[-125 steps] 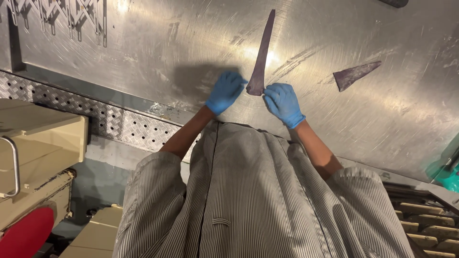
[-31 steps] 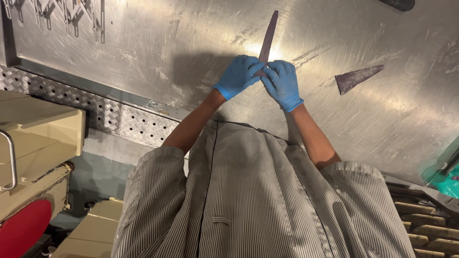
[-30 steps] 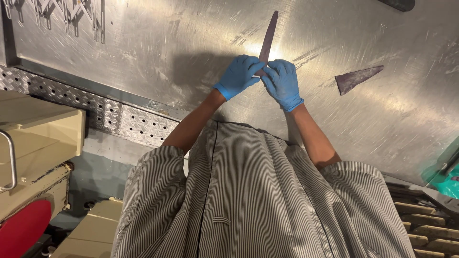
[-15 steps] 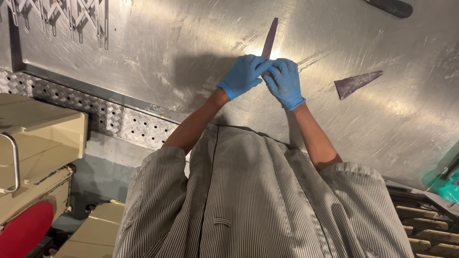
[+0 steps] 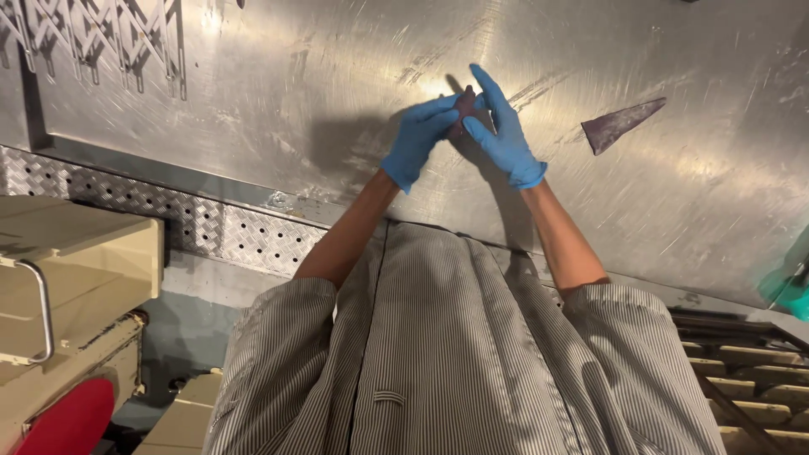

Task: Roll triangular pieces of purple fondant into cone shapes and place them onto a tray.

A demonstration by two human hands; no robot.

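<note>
Dough, a dark purple piece (image 5: 462,111), is sitting at upper centre of the frame, being pressed between the left hand (image 5: 419,139) and right hand (image 5: 503,135), both grasping it. Squeezing unevenly could tear it or drop it onto the steel table (image 5: 253,126).

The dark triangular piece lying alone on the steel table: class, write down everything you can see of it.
The triangular piece is a flat, thin wedge, dark purplish-grey with a matt, slightly mottled surface; its material cannot be told. It lies flat on the scratched steel table, its broad end toward the lower left and its long point toward the upper right. Nothing touches it except the table. It lies apart from both gloved hands, to the right of the right hand, which with the left hand holds another dark piece.
</note>
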